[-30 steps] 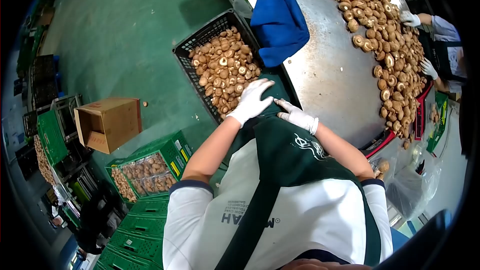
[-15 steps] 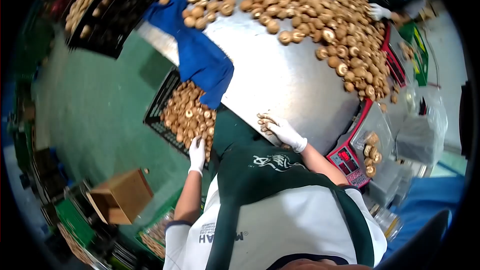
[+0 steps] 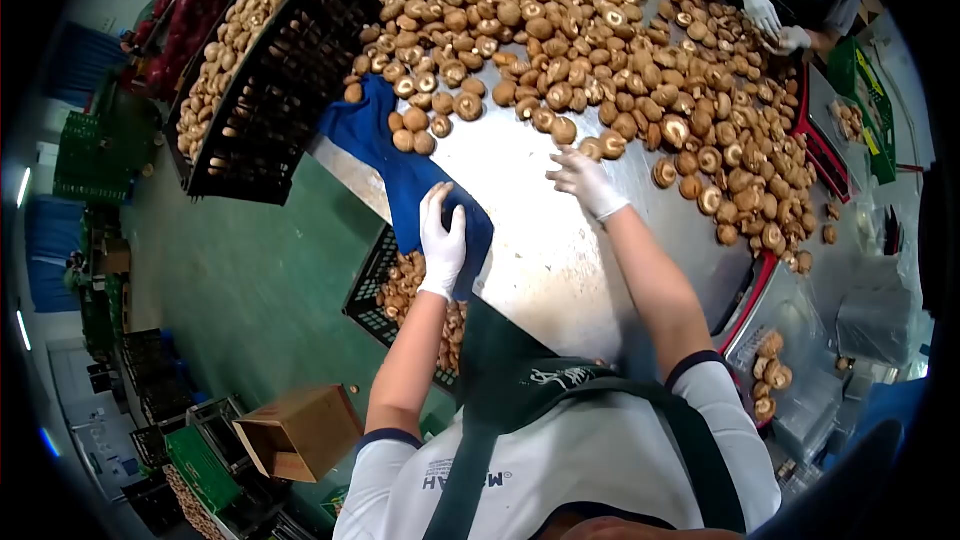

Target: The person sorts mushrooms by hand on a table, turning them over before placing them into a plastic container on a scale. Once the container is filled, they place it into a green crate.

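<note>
My left hand (image 3: pixel 443 242), in a white glove, is over the blue cloth (image 3: pixel 385 140) at the table's left edge, fingers stretched and nothing in it. White-gloved too, my right hand (image 3: pixel 588 180) reaches over the metal table (image 3: pixel 545 270) with its fingers apart, just below the near edge of the mushroom pile (image 3: pixel 590 70). Nothing shows in that hand. Below the cloth, a black crate (image 3: pixel 375 285) holds more mushrooms, partly hidden by my left hand and forearm.
A tall black crate of mushrooms (image 3: pixel 270 90) stands at the upper left. Across the table a person's gloved hands (image 3: pixel 760 10) are at the pile. Red scales (image 3: pixel 822 155) line the right side. A cardboard box (image 3: pixel 300 430) sits on the floor.
My left hand has moved up from the crate's mushrooms to the blue cloth. My right hand has moved forward from the table's near edge towards the pile. The view has shifted.
</note>
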`<state>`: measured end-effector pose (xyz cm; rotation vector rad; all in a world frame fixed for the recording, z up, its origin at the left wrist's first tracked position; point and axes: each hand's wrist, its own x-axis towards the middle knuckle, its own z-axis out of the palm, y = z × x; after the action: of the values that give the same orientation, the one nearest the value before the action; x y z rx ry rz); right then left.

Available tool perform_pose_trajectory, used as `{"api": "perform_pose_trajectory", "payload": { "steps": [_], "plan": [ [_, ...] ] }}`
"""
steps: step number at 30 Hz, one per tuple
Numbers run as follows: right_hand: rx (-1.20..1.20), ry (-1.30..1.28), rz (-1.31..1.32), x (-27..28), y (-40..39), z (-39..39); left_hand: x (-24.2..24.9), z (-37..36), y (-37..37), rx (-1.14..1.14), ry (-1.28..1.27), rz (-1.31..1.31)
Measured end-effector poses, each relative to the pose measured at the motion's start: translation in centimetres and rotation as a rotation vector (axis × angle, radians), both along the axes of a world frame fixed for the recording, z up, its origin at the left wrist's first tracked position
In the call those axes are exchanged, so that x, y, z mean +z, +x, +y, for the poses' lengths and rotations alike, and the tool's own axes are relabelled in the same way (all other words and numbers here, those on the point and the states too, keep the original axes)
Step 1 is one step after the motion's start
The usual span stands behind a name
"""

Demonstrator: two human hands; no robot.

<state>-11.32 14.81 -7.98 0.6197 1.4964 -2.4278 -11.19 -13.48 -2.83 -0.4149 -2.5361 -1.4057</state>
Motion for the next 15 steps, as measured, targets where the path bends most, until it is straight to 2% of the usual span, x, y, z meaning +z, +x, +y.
{"api": "perform_pose_trajectory", "payload": {
  "steps": [1,2,3,4,5,6,8,9,13,15],
  "plan": [
    [-0.035,-0.105,0.026,-0.7,-0.2,2.4,-0.4,0.3,-1.5,0.010,0.016,-0.010],
    [-0.063,-0.032,0.015,0.8,-0.2,3.2,-0.1,0.7,-2.9,0.022,-0.003,-0.023],
    [-0.191,0.072,0.004,0.2,-0.4,4.5,0.2,0.8,-4.1,0.035,-0.023,-0.038],
    [-0.293,0.050,0.037,-0.4,-0.3,6.9,-0.3,0.6,-5.5,0.057,-0.044,-0.009],
    [-0.275,-0.118,0.143,-0.9,0.8,9.3,-1.4,0.2,-6.9,0.078,-0.065,0.018],
    [-0.292,0.011,0.110,1.1,1.4,9.6,-1.8,-0.1,-8.4,0.097,-0.083,0.047],
    [-0.337,0.006,0.035,1.5,2.4,12.4,-1.8,-1.1,-11.3,0.102,-0.098,0.098],
    [-0.363,0.112,-0.049,3.2,2.6,13.0,-2.1,-1.6,-13.2,0.107,-0.100,0.144],
    [-0.305,0.399,0.014,8.3,0.3,13.8,-1.1,-2.6,-20.6,0.177,-0.135,0.182],
    [-0.210,0.580,0.113,8.6,-3.5,13.8,-1.1,-2.8,-24.8,0.219,-0.182,0.189]
  ]
}}
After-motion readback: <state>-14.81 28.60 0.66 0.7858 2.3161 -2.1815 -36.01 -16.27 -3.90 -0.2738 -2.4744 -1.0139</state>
